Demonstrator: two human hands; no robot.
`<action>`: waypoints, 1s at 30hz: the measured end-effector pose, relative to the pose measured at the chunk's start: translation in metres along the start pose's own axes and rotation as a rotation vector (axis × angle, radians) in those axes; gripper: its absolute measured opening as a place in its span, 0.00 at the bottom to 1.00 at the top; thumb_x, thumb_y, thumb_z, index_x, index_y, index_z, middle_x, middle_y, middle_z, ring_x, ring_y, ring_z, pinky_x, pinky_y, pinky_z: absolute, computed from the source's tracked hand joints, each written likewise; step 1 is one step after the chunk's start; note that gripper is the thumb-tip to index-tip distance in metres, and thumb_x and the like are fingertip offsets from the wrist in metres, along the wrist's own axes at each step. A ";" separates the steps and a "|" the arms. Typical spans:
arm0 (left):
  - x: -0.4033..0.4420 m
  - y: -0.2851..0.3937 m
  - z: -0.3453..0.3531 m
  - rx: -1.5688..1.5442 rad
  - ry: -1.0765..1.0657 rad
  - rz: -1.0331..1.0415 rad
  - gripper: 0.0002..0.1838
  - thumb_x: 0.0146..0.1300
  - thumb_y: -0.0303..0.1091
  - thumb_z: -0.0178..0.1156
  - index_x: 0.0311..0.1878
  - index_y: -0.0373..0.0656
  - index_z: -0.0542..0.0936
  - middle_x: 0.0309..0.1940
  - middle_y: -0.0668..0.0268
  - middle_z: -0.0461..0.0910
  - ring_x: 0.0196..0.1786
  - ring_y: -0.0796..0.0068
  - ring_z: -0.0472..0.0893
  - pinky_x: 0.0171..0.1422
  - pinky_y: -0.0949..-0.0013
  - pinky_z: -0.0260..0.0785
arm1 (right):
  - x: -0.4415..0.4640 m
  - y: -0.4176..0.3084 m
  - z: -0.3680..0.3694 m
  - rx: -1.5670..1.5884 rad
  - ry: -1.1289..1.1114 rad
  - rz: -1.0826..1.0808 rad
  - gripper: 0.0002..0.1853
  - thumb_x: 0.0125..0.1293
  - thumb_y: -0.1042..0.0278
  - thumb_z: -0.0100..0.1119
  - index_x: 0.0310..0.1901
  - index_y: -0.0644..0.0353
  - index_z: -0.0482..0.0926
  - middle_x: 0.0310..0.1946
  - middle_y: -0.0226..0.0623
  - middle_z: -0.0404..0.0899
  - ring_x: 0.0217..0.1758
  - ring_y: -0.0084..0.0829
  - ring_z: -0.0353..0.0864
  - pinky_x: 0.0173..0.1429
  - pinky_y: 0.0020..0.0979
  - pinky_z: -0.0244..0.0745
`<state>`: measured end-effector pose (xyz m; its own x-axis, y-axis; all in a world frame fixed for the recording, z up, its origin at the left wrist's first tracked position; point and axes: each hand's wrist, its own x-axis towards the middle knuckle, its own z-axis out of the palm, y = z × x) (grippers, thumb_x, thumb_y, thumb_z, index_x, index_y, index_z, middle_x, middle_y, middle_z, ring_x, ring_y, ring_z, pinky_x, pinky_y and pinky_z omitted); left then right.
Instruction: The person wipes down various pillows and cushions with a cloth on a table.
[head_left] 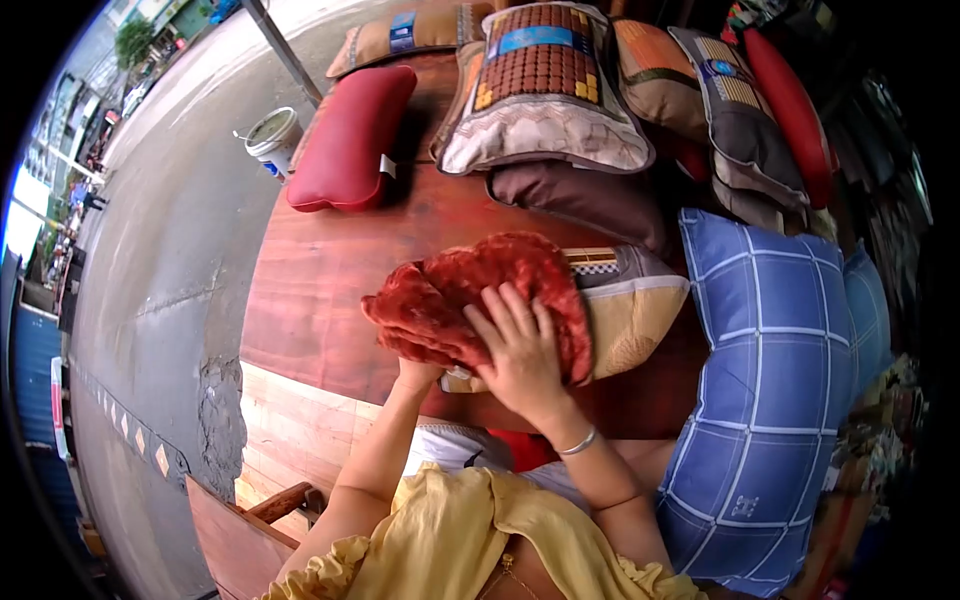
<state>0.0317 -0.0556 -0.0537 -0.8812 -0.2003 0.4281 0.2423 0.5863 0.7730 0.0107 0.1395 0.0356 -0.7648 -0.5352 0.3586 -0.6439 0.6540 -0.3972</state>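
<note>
A red plush cloth (450, 300), bunched and folded over, lies partly across a tan and grey pillow (640, 312) on the wooden table. My right hand (520, 350) rests on top of the cloth, fingers stretched out and slightly spread; a silver bangle is on that wrist. My left hand (418, 372) reaches under the cloth's near left edge. Its fingers are hidden there, so their grip does not show. The cloth covers the left part of the pillow.
Beyond the cloth are a red bolster pillow (350, 140), a beaded pillow (545, 90) and several others. A blue checked pillow (765, 390) stands close on my right. The reddish table (300, 290) borders a paved road, where a white bucket (272, 138) stands.
</note>
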 end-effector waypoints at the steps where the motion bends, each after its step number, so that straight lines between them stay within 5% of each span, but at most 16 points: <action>1: 0.003 0.004 0.000 -0.051 0.031 -0.022 0.19 0.56 0.29 0.63 0.53 0.43 0.79 0.53 0.57 0.79 0.61 0.57 0.74 0.69 0.53 0.61 | -0.003 0.012 -0.010 -0.027 -0.010 0.039 0.37 0.56 0.58 0.70 0.69 0.51 0.70 0.74 0.43 0.62 0.79 0.43 0.55 0.79 0.55 0.46; 5: 0.027 0.035 -0.004 0.132 0.178 0.104 0.11 0.52 0.21 0.57 0.41 0.41 0.77 0.49 0.56 0.79 0.54 0.55 0.75 0.65 0.57 0.59 | -0.027 0.063 -0.060 -0.287 0.069 0.271 0.36 0.57 0.62 0.69 0.69 0.50 0.70 0.74 0.43 0.62 0.80 0.44 0.54 0.79 0.55 0.46; 10: 0.027 0.034 -0.003 0.130 0.184 0.099 0.12 0.52 0.21 0.57 0.41 0.41 0.78 0.49 0.56 0.80 0.54 0.55 0.75 0.65 0.57 0.59 | -0.045 0.095 -0.079 -0.270 0.264 0.435 0.26 0.67 0.61 0.56 0.67 0.54 0.73 0.75 0.44 0.60 0.80 0.47 0.52 0.78 0.56 0.46; 15: 0.027 0.036 -0.001 0.121 0.206 0.091 0.11 0.52 0.21 0.57 0.40 0.41 0.78 0.48 0.56 0.80 0.53 0.56 0.75 0.65 0.57 0.59 | -0.033 0.060 -0.057 -0.477 0.141 0.352 0.26 0.61 0.59 0.62 0.61 0.58 0.78 0.73 0.41 0.63 0.80 0.51 0.51 0.77 0.62 0.43; 19: 0.024 0.029 -0.002 0.142 0.179 0.116 0.14 0.52 0.21 0.58 0.44 0.40 0.78 0.50 0.54 0.79 0.53 0.54 0.75 0.64 0.56 0.60 | -0.015 0.014 -0.014 -0.190 0.045 0.162 0.30 0.56 0.56 0.68 0.60 0.59 0.78 0.72 0.42 0.64 0.78 0.50 0.54 0.76 0.62 0.45; 23: -0.011 -0.020 0.013 -0.114 0.127 -0.026 0.24 0.64 0.37 0.62 0.62 0.40 0.72 0.58 0.57 0.76 0.65 0.54 0.70 0.71 0.49 0.60 | -0.003 -0.024 0.015 -0.005 0.075 0.025 0.31 0.59 0.52 0.66 0.63 0.55 0.77 0.73 0.41 0.64 0.79 0.47 0.55 0.77 0.58 0.47; 24: -0.008 -0.019 0.007 0.123 0.009 0.070 0.25 0.66 0.40 0.62 0.63 0.41 0.71 0.58 0.58 0.76 0.67 0.55 0.69 0.72 0.48 0.59 | -0.002 -0.025 0.016 0.004 0.077 0.007 0.31 0.59 0.51 0.66 0.63 0.54 0.77 0.73 0.41 0.64 0.79 0.46 0.55 0.78 0.57 0.47; 28: 0.000 0.002 0.003 0.027 -0.017 -0.057 0.20 0.62 0.33 0.61 0.57 0.41 0.75 0.57 0.57 0.76 0.63 0.53 0.71 0.69 0.50 0.60 | -0.012 0.012 -0.012 -0.086 -0.012 0.080 0.34 0.56 0.59 0.70 0.67 0.51 0.73 0.73 0.42 0.63 0.79 0.45 0.56 0.77 0.57 0.48; 30: 0.017 0.016 -0.003 0.161 0.165 0.091 0.14 0.57 0.26 0.58 0.48 0.41 0.78 0.54 0.56 0.78 0.57 0.53 0.74 0.67 0.53 0.60 | -0.022 0.038 -0.040 -0.248 -0.001 0.185 0.35 0.55 0.61 0.69 0.67 0.51 0.72 0.74 0.43 0.62 0.79 0.45 0.56 0.77 0.58 0.48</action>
<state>0.0217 -0.0516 -0.0323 -0.7770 -0.2589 0.5738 0.2384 0.7226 0.6489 0.0040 0.1977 0.0464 -0.8686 -0.3958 0.2982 -0.4691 0.8506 -0.2375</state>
